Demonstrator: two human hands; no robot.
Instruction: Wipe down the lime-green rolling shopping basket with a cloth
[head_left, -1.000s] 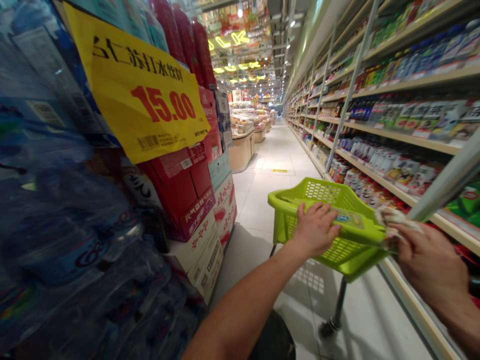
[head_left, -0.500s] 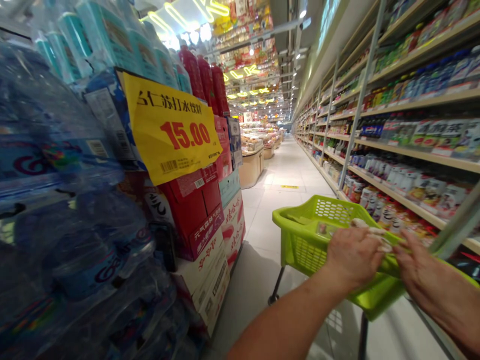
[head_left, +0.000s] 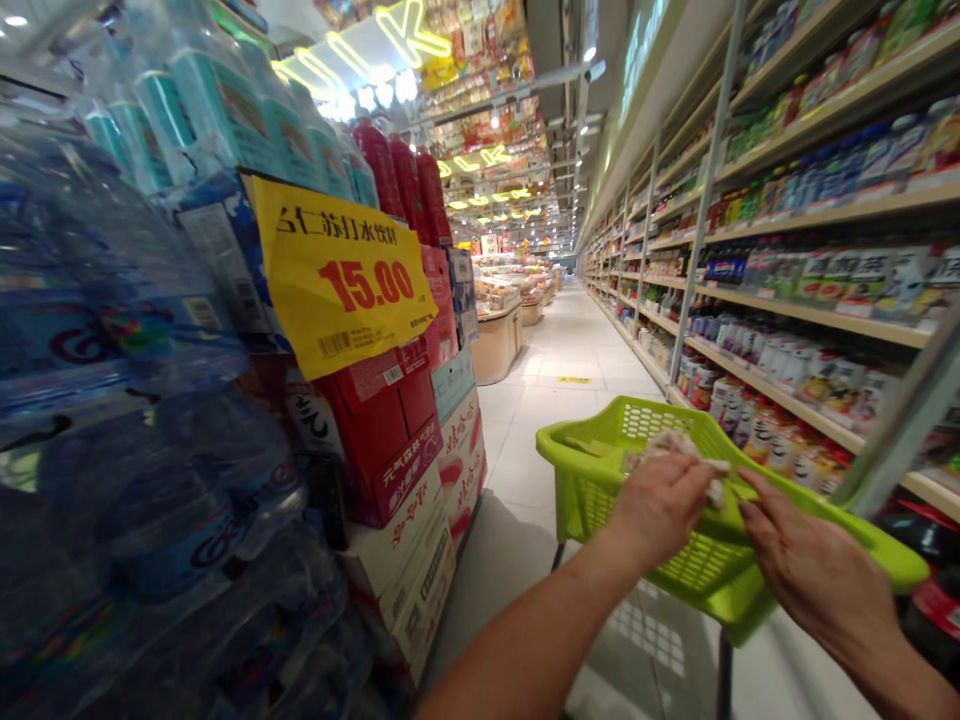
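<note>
My left hand (head_left: 664, 508) is closed around a crumpled, pale cloth with faint coloured spots (head_left: 671, 445). The cloth lies against the near rim of a bright green shopping cart (head_left: 577, 490) with perforated basket walls. My right hand (head_left: 814, 560) is on the same rim, to the right of the cloth, with its thumb and forefinger at the edge. Its other fingers are mostly hidden behind the hand. Inside the basket is a flat green piece (head_left: 592, 450); my left hand and the cloth cover part of the interior.
On the left stand stacked packs of large water bottles (head_left: 172, 480), drink cartons (head_left: 420, 560) and a yellow price sign (head_left: 345, 275). Shelves of bottled drinks (head_left: 795, 290) line the right side. A pale tiled aisle (head_left: 559, 350) runs ahead, past wooden display counters (head_left: 495, 345).
My left hand and the cloth have moved left along the cart's rim. My right hand has shifted left as well. The view has turned slightly.
</note>
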